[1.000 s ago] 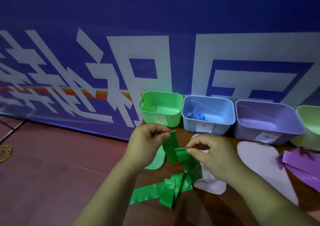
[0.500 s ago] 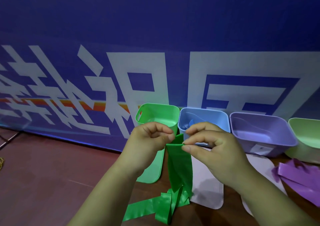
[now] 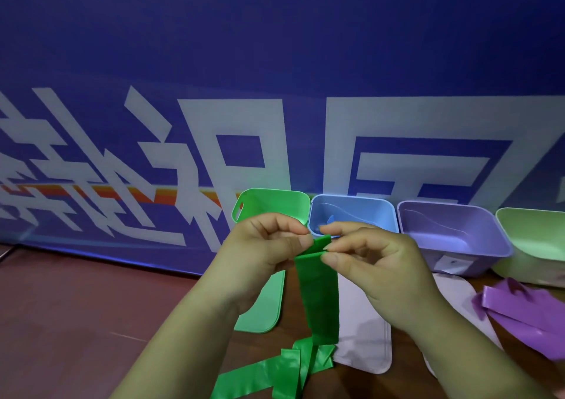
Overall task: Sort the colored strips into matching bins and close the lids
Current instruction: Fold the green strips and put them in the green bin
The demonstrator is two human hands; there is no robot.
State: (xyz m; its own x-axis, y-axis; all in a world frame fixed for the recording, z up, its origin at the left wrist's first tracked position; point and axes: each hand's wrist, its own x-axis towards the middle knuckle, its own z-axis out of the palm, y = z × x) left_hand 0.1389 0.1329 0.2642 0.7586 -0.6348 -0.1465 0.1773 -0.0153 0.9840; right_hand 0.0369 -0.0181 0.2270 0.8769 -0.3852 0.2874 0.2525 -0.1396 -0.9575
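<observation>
Blue banner (image 3: 275, 46) backdrop, left hand (image 3: 263, 255) and right hand (image 3: 376, 264) fingers (image 3: 339, 245) pinching green strip (image 3: 319, 294) top edge

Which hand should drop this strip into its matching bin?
Left, likely: both pinch the green strip, but the left hand sits before the green bin, the right hand before the blue bin.
</observation>
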